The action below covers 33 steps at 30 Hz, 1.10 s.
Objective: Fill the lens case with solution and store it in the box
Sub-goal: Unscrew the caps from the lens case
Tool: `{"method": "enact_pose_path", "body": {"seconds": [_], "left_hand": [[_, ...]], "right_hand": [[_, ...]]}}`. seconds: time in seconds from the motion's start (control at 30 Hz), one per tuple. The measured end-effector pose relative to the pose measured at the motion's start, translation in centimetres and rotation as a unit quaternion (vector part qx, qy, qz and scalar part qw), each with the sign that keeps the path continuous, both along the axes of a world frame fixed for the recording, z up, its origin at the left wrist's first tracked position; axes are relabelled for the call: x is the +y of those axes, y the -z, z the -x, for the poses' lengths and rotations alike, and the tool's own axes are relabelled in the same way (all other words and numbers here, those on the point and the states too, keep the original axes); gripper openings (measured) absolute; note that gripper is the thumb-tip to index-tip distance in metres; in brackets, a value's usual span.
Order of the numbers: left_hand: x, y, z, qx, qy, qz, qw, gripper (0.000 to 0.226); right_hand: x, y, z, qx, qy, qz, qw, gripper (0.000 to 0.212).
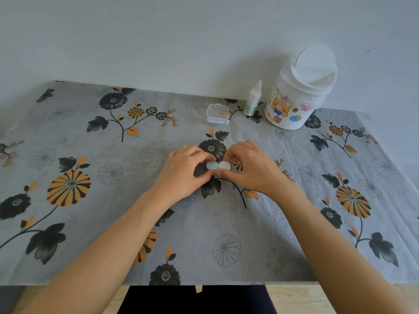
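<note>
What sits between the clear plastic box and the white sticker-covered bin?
The white solution bottle with a green label stands upright between the open clear box and the white bin, per the head view.

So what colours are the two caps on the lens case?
On the lens case, the cap by the left hand is blue-grey; the one by the right hand is pale pink. Head view.

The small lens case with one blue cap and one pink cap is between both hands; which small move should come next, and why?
Probably unscrew one cap. The left hand pinches the blue-capped side of the small round lens case, the right hand pinches the pink-capped side, and both caps look still on. The white solution bottle stands untouched by the clear plastic box.
</note>
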State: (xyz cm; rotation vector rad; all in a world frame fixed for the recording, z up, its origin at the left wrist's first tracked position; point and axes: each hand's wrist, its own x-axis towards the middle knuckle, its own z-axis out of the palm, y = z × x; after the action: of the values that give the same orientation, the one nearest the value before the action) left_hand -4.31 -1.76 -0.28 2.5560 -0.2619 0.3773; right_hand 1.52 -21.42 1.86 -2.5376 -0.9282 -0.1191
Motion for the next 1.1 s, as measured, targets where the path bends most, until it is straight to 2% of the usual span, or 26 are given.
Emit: {"method": "enact_pose_path", "body": {"seconds": [0.13, 0.27, 0.4, 0.53, 0.63, 0.77, 0.87, 0.93, 1.03, 1.1], "left_hand": [[-0.04, 0.00, -0.01, -0.006, 0.004, -0.002, 1.000, 0.030], [-0.02, 0.15, -0.07, -0.012, 0.005, 0.000, 1.000, 0.030], [-0.02, 0.23, -0.06, -0.014, 0.006, 0.008, 1.000, 0.028], [0.03, 0.26, -0.11, -0.014, 0.004, 0.008, 1.000, 0.029], [-0.01, 0.20, -0.10, -0.013, 0.007, 0.009, 1.000, 0.028], [0.05, 0.20, -0.11, -0.007, 0.007, 0.006, 1.000, 0.031], [0.07, 0.21, -0.08, -0.010, 0.008, 0.009, 1.000, 0.030], [0.06, 0.22, -0.09, -0.010, 0.007, 0.007, 1.000, 0.030], [0.09, 0.33, -0.15, -0.009, 0.006, 0.006, 1.000, 0.031], [0.12, 0.38, -0.16, -0.012, 0.007, 0.004, 1.000, 0.030]], "right_hand": [[-0.31, -0.10, -0.35, 0.036, -0.017, -0.017, 0.999, 0.021], [-0.18, -0.13, -0.10, 0.020, -0.009, -0.007, 1.000, 0.031], [-0.31, -0.45, -0.39, 0.036, -0.026, -0.001, 0.999, 0.026], [-0.21, -0.50, -0.20, 0.014, 0.009, 0.009, 1.000, 0.039], [-0.32, -0.42, -0.33, 0.016, -0.006, 0.005, 1.000, 0.031], [-0.15, -0.43, -0.31, 0.026, 0.007, 0.007, 1.000, 0.044], [-0.07, -0.35, -0.34, 0.008, -0.001, 0.012, 1.000, 0.032], [-0.04, -0.56, -0.32, 0.027, -0.012, 0.005, 1.000, 0.035], [0.12, -0.46, -0.30, -0.012, 0.024, 0.053, 0.998, 0.052], [0.26, -0.54, -0.21, -0.018, 0.028, 0.072, 0.997, 0.048]]}}
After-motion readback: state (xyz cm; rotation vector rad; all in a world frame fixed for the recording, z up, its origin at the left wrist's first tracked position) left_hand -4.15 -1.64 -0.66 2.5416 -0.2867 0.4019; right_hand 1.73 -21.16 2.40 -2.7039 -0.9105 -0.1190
